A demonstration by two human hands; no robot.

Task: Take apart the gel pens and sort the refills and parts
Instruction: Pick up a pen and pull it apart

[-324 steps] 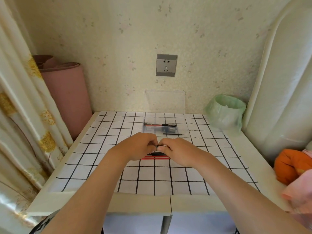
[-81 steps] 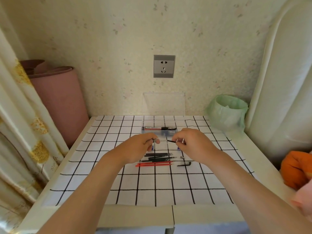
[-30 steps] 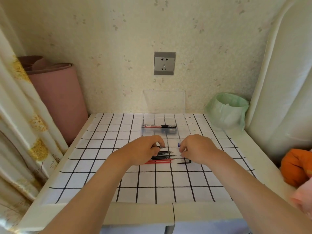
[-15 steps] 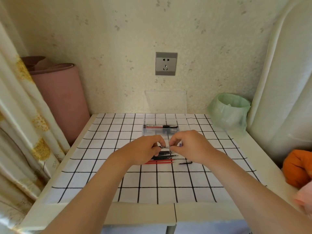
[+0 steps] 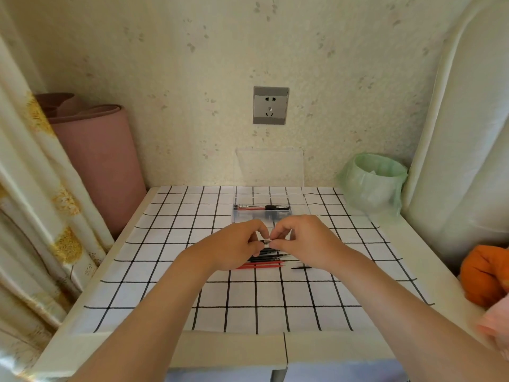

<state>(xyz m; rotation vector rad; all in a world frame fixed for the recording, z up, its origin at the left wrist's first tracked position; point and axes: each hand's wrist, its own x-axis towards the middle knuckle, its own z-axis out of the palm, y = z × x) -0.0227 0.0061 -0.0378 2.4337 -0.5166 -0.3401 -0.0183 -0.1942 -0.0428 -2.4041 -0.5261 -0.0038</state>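
Grid-print cloth covers a white table against a speckled wall. At frame centre the left hand and right hand meet, curled fingertips of both pinching one gel pen, which is mostly hidden. Just below it, black and red refills lie in a row. Behind them, a clear box holds whole pens.

The left grip and right grip, held apart seconds before with a thin refill pinched in the right, had dipped to the row of refills on the bench. They then drew together, fingertips meeting on a small dark pen piece just above that row. A short black part, unseen ten seconds earlier, lay right of the row.
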